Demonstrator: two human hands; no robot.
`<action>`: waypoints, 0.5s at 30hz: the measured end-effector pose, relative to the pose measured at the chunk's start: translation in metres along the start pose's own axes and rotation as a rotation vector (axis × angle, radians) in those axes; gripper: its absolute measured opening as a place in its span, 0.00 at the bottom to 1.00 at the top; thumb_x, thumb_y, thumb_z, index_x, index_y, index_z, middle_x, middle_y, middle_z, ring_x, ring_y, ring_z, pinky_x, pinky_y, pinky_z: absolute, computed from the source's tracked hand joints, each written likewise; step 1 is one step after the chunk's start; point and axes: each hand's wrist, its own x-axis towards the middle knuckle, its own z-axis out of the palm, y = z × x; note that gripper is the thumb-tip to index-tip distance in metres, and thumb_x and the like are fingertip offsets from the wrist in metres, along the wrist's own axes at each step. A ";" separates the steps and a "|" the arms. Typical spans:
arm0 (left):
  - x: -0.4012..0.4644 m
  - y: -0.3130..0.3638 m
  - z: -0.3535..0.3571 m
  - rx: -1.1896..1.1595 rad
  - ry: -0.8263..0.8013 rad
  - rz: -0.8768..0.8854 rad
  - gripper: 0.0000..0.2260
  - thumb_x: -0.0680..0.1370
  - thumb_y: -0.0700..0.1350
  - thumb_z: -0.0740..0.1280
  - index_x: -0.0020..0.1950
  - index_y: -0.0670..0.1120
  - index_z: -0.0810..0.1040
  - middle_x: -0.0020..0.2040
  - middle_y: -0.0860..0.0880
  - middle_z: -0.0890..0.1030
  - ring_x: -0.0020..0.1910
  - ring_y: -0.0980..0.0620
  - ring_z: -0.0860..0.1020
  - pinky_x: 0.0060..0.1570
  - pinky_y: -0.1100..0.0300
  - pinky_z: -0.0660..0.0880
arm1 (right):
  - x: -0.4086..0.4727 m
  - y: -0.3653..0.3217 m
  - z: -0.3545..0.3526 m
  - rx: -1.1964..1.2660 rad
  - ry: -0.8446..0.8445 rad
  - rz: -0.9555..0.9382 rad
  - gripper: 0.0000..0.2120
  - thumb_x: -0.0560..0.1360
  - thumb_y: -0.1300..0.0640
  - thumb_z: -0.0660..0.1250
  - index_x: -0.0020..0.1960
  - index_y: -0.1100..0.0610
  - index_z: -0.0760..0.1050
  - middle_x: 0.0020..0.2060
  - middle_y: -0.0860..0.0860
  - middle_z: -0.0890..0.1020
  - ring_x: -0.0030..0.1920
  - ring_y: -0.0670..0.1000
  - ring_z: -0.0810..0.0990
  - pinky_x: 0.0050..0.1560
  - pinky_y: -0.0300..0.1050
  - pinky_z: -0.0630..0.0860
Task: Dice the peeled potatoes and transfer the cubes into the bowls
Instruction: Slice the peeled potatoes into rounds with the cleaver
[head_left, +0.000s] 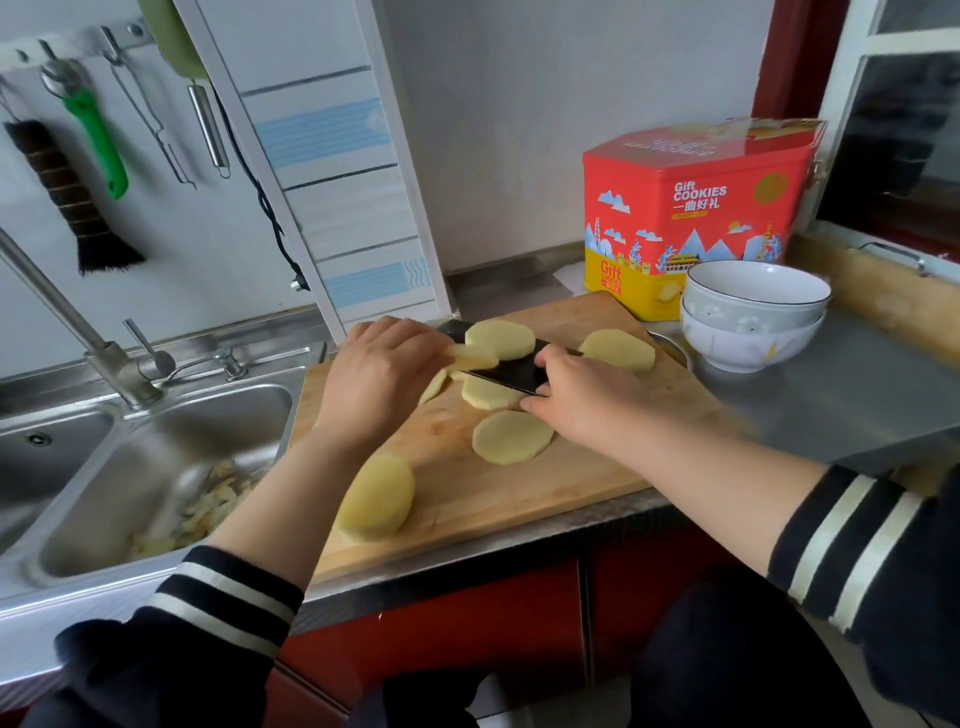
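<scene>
Far left: sink (156, 467) w/ potato peelings (208, 509) in the basin, tap (67, 322) above it, brush and utensils hanging on the wall behind.

Cutting board (519, 483) sits just right of the sink. Near its front-left edge lies a potato half (376, 496), uncut, beside the left forearm. Left hand (382, 374) is curled, fingertips pinching a small stack of slices (470, 358) at the blade. Knife (511, 371) lies low over the board, one round slice (500, 340) riding on top of the blade, another slice (488, 393) under/in front of it. Nearer slice (513, 437) lies flat on the board, apart from the rest. Right hand (576, 397) is clenched around the knife at the handle end; handle itself hidden by the fingers. Further right, one more slice (618, 349) near the board's back edge.

Right of the board: two stacked bowls (753, 317) on the steel counter, no cubes visible in them; red cookie tin (696, 208) behind.

Judgement: still at slicing stage, no dice yet. Slices look firm but wet, starchy, prob. slippery and prone to slide when stacked. Best held from above w/ curled fingertips, knuckles toward the blade. Light; cubes could be scooped on the flat of the blade to the bowls.
</scene>
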 end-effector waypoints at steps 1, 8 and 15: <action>0.002 -0.002 -0.002 -0.045 0.010 -0.079 0.11 0.79 0.48 0.65 0.53 0.43 0.83 0.47 0.47 0.83 0.44 0.46 0.80 0.45 0.54 0.72 | 0.000 0.003 -0.001 0.000 0.009 0.007 0.19 0.78 0.43 0.64 0.64 0.51 0.67 0.53 0.46 0.82 0.53 0.53 0.80 0.46 0.50 0.79; 0.007 -0.017 -0.007 -0.340 -0.260 -0.756 0.10 0.79 0.46 0.68 0.57 0.43 0.83 0.46 0.49 0.80 0.46 0.51 0.76 0.50 0.59 0.70 | -0.001 0.022 -0.005 0.014 0.073 0.040 0.20 0.79 0.44 0.63 0.67 0.50 0.65 0.53 0.47 0.81 0.52 0.53 0.80 0.42 0.46 0.75; -0.004 -0.016 0.011 -0.204 -0.806 -0.850 0.08 0.80 0.51 0.67 0.52 0.47 0.79 0.35 0.52 0.80 0.31 0.59 0.77 0.30 0.68 0.68 | -0.004 0.030 -0.002 -0.063 0.114 -0.035 0.20 0.80 0.45 0.62 0.69 0.50 0.62 0.54 0.46 0.81 0.50 0.52 0.80 0.34 0.42 0.68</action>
